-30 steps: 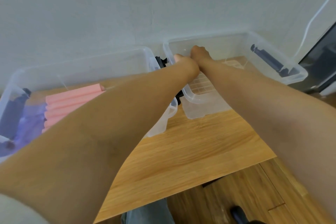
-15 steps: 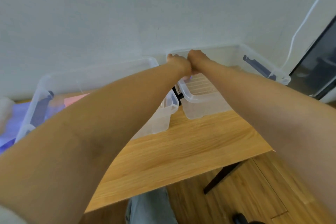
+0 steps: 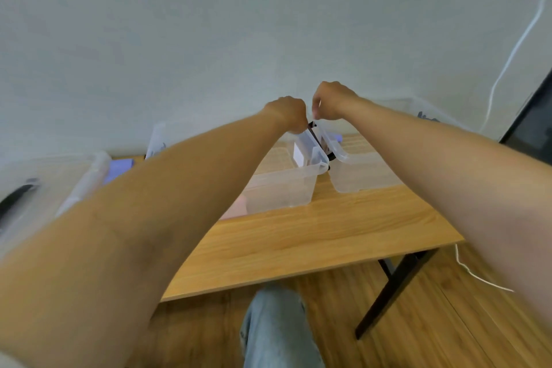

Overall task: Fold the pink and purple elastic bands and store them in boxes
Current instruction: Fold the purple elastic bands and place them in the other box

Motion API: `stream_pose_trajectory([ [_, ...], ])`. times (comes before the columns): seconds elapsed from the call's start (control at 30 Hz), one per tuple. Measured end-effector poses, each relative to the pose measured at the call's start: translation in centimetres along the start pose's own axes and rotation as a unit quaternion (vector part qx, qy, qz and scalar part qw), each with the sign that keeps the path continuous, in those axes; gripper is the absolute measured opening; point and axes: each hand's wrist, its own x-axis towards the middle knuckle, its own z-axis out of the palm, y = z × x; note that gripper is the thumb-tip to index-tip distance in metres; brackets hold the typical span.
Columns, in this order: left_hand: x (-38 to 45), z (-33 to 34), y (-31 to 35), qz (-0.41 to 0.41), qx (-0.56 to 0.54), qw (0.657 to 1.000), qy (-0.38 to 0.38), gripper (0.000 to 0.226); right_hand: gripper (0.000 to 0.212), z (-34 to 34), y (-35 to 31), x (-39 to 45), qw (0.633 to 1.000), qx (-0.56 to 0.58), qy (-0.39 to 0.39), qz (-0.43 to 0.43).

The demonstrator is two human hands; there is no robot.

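My left hand (image 3: 288, 113) and my right hand (image 3: 331, 101) are raised close together, fingers curled, over the gap between two clear plastic boxes. The left hand sits at the far corner of the middle box (image 3: 283, 188); the right hand hovers over the rim of the right box (image 3: 358, 170). Both hands' fingers are hidden behind their backs, so I cannot tell what they hold. A bit of purple band (image 3: 337, 138) shows inside the right box. Some pink band (image 3: 236, 209) shows through the middle box's wall, beside my left forearm.
The boxes stand on a wooden table (image 3: 298, 242) against a white wall. A black latch (image 3: 321, 140) lies between the two boxes. At far left are a blurred clear box (image 3: 86, 182) and another purple band (image 3: 119, 166). A white cable (image 3: 507, 63) hangs right.
Both hands have lifted out of the right box to above the rims. The view has pulled back and shifted left, so more of the table front and floor shows.
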Motion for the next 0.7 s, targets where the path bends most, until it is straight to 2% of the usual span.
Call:
stream_pose_trajectory([
  [0.37,-10.1,-0.7,-11.7,-0.059,0.016,0.998,0.006,0.042,0.012,0.9,-14.9,-6.3,0.992,0.017,-0.012,-0.123],
  [0.57,-14.8,0.2,-19.6,-0.096,0.022,0.995,0.010,0.034,0.027,3.7,-24.0,-8.1,0.980,0.044,-0.018,-0.192],
  [0.7,-17.9,0.9,-24.1,-0.126,0.015,0.992,0.011,0.026,0.019,5.2,-29.3,-9.4,0.972,0.060,-0.020,-0.227],
])
